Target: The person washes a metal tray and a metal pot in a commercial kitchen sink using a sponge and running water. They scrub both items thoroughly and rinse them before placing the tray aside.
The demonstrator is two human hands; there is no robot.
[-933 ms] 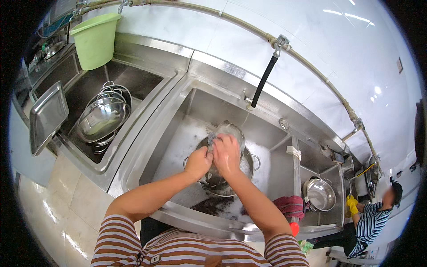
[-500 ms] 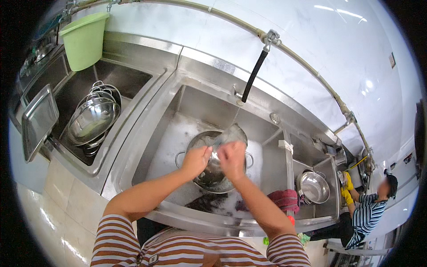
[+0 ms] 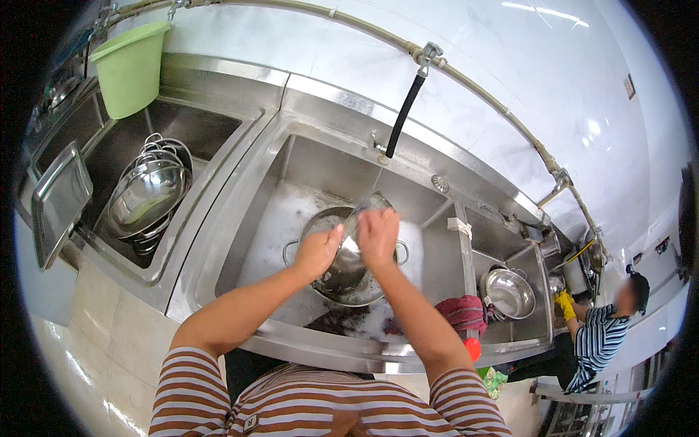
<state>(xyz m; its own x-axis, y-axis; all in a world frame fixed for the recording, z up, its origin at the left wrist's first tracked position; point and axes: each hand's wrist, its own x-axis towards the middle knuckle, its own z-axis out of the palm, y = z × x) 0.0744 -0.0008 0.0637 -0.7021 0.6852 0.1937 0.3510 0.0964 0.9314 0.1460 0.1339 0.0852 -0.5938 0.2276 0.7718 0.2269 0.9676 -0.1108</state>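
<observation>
Small pale patch on the brown-and-white striped shirt, one dark mark, seemingly a single letter

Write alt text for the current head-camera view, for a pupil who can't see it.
A person's left hand and blurred right hand meet at a shiny metal item over a two-handled pot in a foamy steel sink. Stacked steel pans and a green bucket are at left; another person wearing yellow gloves is at right.

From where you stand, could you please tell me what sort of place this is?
Probably a commercial kitchen's washing-up area, judging by the large steel sink with white suds, the stacked metal bowls to its left, and the co-worker in yellow gloves farther right.
</observation>
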